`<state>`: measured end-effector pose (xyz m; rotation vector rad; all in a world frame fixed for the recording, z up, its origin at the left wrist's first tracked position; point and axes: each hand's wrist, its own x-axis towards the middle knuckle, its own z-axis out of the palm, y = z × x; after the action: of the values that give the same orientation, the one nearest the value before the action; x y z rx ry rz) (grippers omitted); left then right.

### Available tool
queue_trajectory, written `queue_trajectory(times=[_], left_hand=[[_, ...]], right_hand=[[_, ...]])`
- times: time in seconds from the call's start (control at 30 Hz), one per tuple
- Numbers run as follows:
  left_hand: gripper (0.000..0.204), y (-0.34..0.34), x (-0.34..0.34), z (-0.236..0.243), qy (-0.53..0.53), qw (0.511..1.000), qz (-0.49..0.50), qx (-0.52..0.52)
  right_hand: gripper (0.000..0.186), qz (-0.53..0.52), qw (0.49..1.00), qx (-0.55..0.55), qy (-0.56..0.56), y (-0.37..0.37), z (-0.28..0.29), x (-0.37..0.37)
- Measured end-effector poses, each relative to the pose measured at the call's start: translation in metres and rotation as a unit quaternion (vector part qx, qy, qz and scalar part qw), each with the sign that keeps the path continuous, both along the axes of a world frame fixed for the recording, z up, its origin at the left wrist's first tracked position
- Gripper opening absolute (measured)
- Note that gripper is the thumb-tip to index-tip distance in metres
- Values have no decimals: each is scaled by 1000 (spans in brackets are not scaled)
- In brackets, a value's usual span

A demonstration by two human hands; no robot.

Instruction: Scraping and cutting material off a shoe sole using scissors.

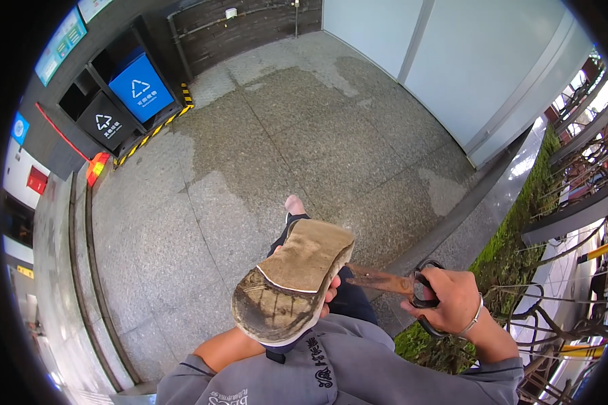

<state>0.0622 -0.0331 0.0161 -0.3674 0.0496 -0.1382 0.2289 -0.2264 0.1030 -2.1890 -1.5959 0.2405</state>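
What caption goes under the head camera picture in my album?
Left hand holds an upturned shoe; right hand holds rust-brown scissors close beside it.

Soft daylight, glare on the stone ledge (485,212), fisheye-bent edges, black corners, fairly sharp centre

A paved open-air area beside what looks like a public building.
Grey speckled stone paving (138,229), darkened by a broad damp patch (358,128), runs up to a tall white panelled partition (479,61); a blue rectangular bin (152,106) and a dark grey rectangular bin (91,123), both bearing white arrow symbols, stand behind yellow-and-black striped edging (139,145) near a red-handled broom (64,131). Daylight falls on a mossy green planting strip (503,255) with bare, twisting brown stems (535,317).
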Motion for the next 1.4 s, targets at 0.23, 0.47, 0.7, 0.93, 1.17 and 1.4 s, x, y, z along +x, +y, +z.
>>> queue_trajectory(times=[0.23, 0.47, 0.7, 0.93, 1.17, 1.4], left_hand=[[71, -5, 7, -21, -142, 988, 10, -54], [76, -1, 5, -30, -172, 984, 50, -21], [79, 1, 13, -24, -183, 980, 73, 24], [96, 19, 15, -30, -41, 987, 112, 110], [76, 13, 9, -18, 179, 936, 182, 241], [71, 11, 5, -7, 187, 915, 158, 320]], right_hand=[[36, -8, 1000, 13, 9, -2, -5, -5], [37, -35, 997, 29, 57, -8, -18, -3], [23, -115, 783, 164, 589, -4, -80, -25], [37, -30, 666, 205, 717, 34, -113, -46], [23, -64, 668, 248, 699, 47, -102, -48], [18, -85, 697, 287, 651, 39, -101, -40]])
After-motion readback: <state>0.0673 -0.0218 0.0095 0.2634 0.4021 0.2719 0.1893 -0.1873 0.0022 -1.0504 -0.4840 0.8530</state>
